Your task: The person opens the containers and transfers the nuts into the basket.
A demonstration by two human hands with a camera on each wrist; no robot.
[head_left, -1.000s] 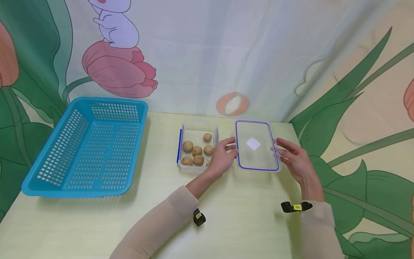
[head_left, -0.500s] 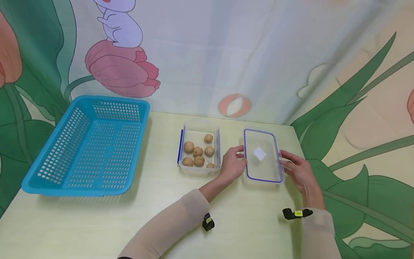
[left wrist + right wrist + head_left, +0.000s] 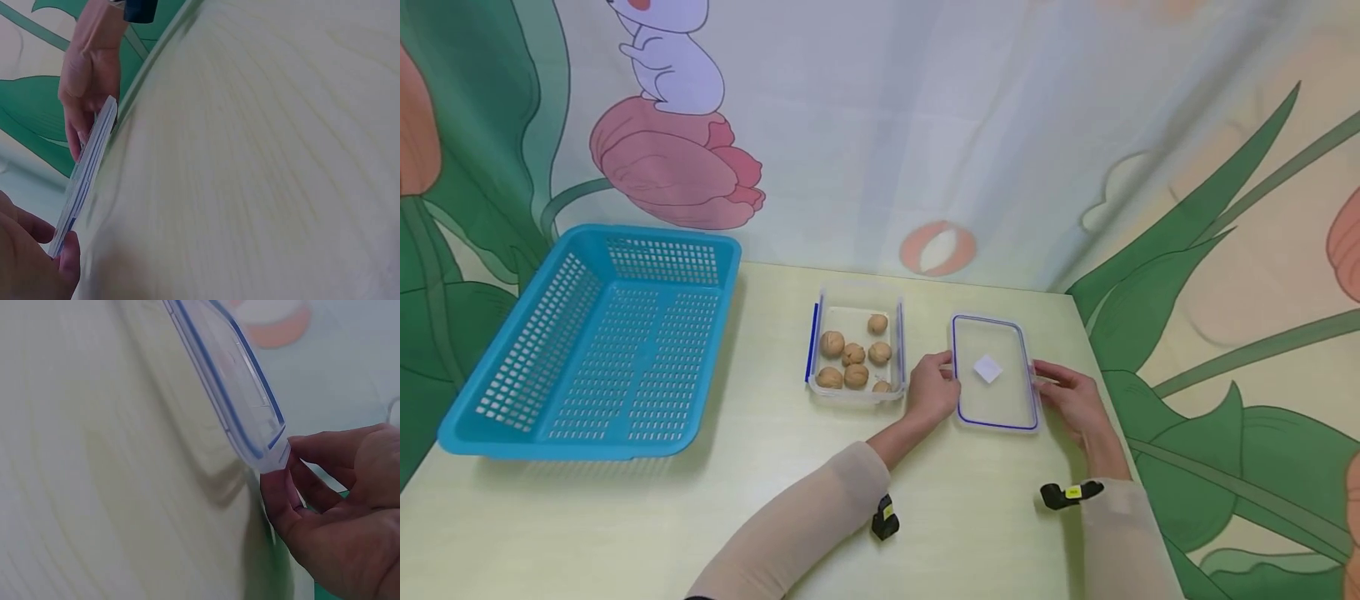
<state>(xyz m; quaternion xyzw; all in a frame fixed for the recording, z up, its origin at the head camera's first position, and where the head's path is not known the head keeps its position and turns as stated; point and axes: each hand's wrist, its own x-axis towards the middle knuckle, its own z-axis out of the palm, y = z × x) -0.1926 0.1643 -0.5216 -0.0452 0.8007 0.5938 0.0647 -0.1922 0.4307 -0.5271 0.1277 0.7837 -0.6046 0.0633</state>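
A clear plastic lid with a blue seal line and a small white label lies level between the two hands. My left hand pinches its left edge between thumb and fingers. On the opposite edge, my right hand holds it the same way; the right wrist view shows fingertips of that hand at the lid's end, with a shadow on the table below. Just left of the left hand stands a clear food container with blue-edged side flaps. Several walnuts lie in it.
A blue perforated plastic basket stands at the left on the pale table. Behind the table hangs a printed curtain. The table's right edge runs close beside the right hand.
Both hands have brought the lid nearer the person and lower toward the table, away from the container. A walnut at the container's near right corner, earlier partly covered by the left hand, now shows.
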